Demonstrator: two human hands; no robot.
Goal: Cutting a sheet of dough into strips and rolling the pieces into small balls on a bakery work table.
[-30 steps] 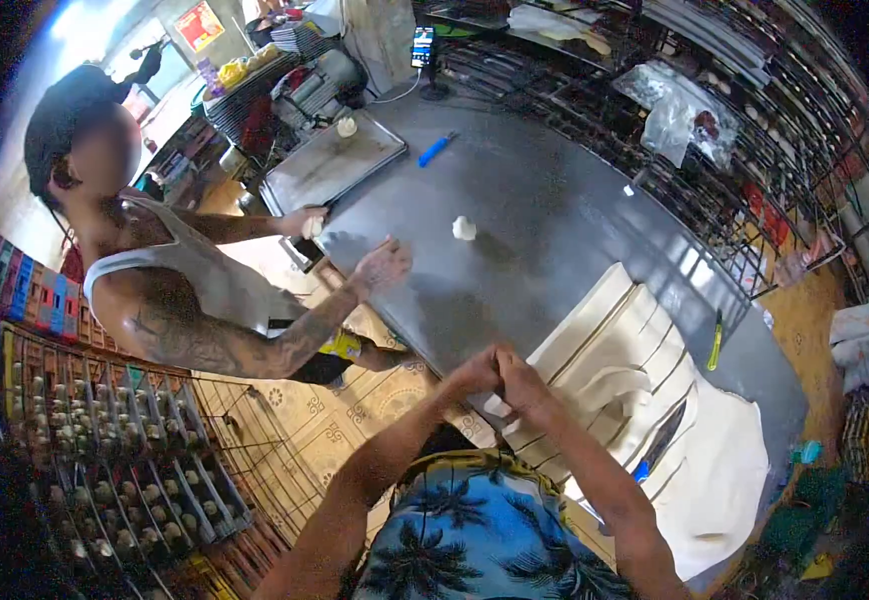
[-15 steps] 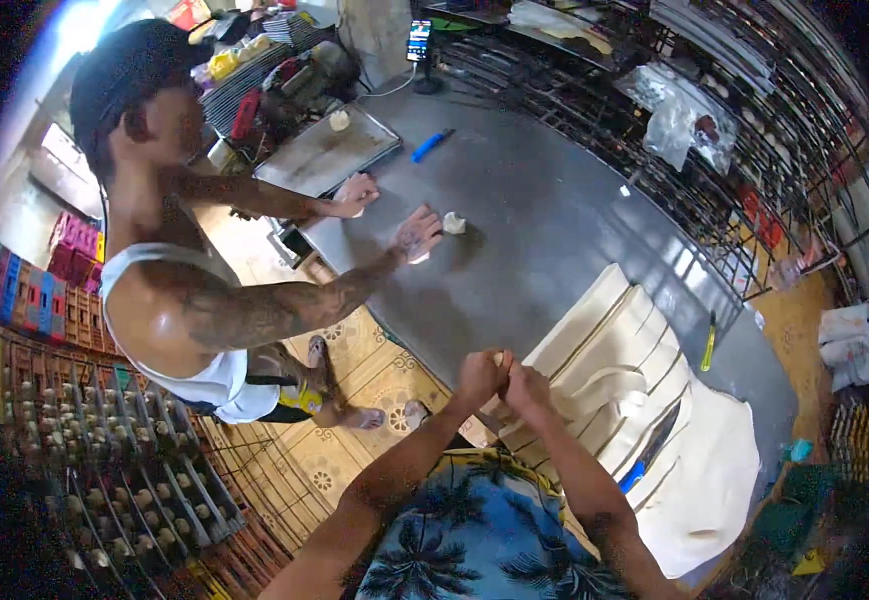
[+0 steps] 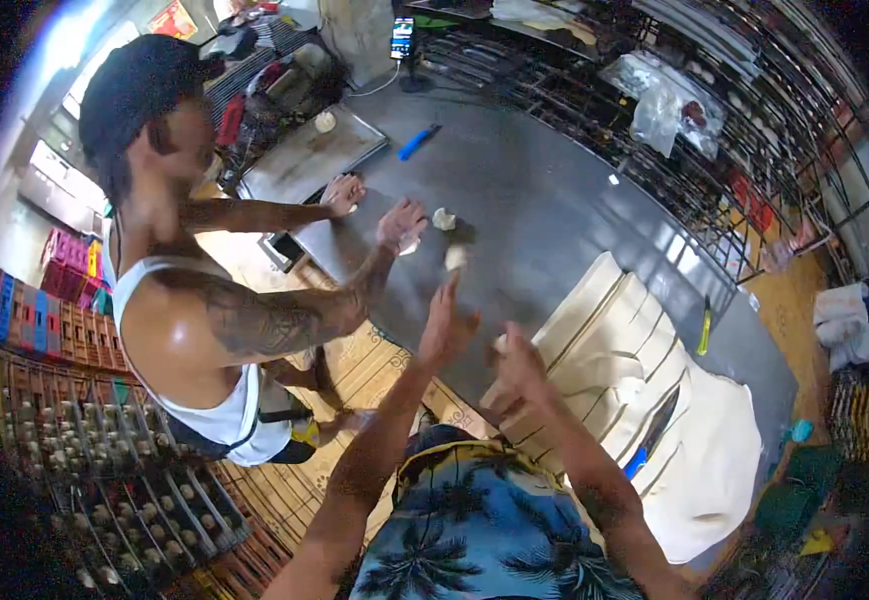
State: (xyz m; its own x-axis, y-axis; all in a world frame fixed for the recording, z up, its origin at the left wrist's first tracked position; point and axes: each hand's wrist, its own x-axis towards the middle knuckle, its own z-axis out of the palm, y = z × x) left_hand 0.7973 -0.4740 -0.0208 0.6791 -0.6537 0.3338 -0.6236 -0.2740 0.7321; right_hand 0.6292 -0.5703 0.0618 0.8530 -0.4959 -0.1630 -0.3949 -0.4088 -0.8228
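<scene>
My left hand [image 3: 445,326] is over the grey table with its fingers stretched out. Just past its fingertips is a small pale lump of dough [image 3: 456,258], slightly blurred; I cannot tell if it touches the table. My right hand [image 3: 521,372] is closed, with a bit of pale dough [image 3: 501,344] showing at its thumb side. Beside it lies a thick sheet of dough [image 3: 720,450], its left part cut into long strips [image 3: 595,320]. A knife with a blue handle [image 3: 636,463] rests on the strips. Farther off sits another dough lump [image 3: 444,219].
A co-worker's two hands [image 3: 402,226] press dough on the table's left side. Beyond are a metal tray [image 3: 315,155], a blue-handled tool [image 3: 415,144] and a phone on a stand [image 3: 402,38]. A yellow-green cutter [image 3: 705,330] lies right. Racks [image 3: 145,500] of dough balls stand left.
My hands, together before, have parted: the left reached forward and opened, the right stayed near the strips. A dough lump now appears beyond my left fingertips.
</scene>
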